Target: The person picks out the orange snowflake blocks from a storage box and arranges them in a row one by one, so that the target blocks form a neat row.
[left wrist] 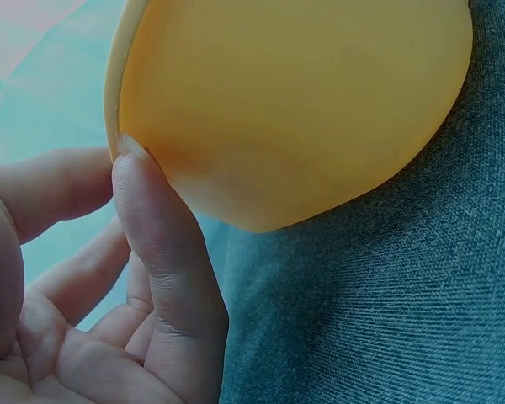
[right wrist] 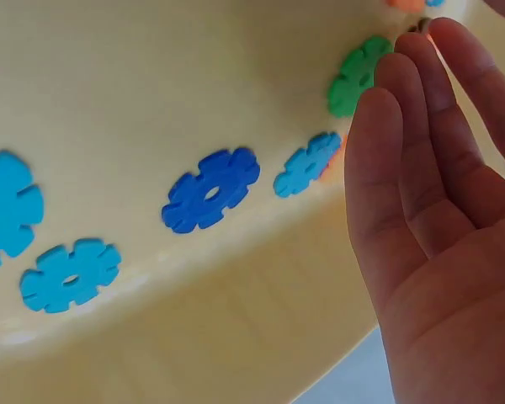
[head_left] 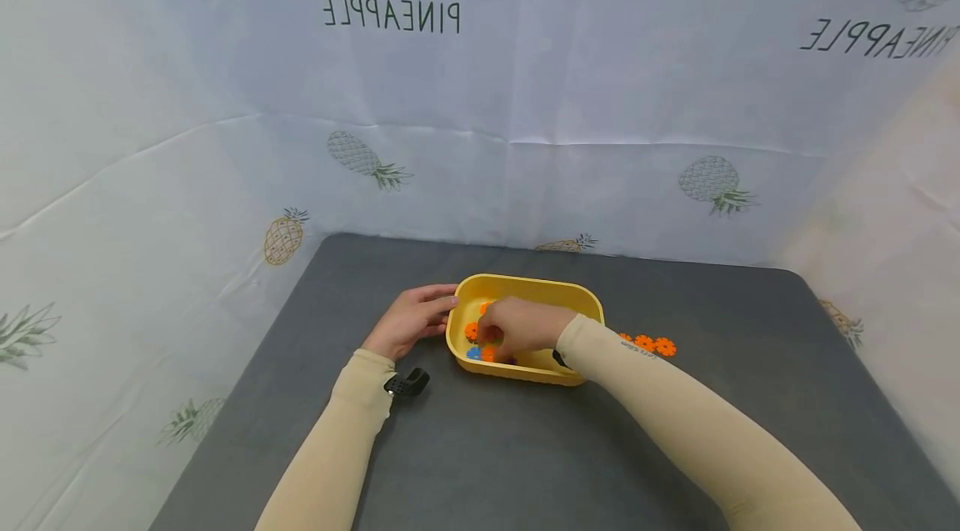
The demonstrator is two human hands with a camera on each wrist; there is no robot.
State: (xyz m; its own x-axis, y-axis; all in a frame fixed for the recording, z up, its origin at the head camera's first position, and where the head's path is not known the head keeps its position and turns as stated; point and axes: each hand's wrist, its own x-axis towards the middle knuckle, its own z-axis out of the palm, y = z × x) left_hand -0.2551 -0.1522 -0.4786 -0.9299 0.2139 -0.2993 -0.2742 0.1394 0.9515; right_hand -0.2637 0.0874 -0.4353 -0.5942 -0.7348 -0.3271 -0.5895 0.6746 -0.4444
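A yellow plastic basin (head_left: 536, 281) with rounded ends stands on the dark table. At its left end my left hand (head_left: 411, 321) pinches the rim between thumb and forefinger, as the left wrist view shows. Over the inside of the basin, my right hand (head_left: 521, 324) reaches down with gently bent fingers among flower-shaped plastic pieces. No piece shows between its thumb and fingers. The right wrist view has a dark blue piece (right wrist: 210, 191), a green piece (right wrist: 359, 76) beside the fingers, and several light blue pieces (right wrist: 71, 276). Orange pieces (head_left: 472, 332) lie near the basin's left end.
Several orange flower-shaped pieces (head_left: 664, 347) lie on the table just right of the basin, partly behind the right sleeve. The dark tabletop (head_left: 480, 448) extends around the basin. A white curtain (head_left: 600, 97) printed with pineapples hangs behind and at both sides.
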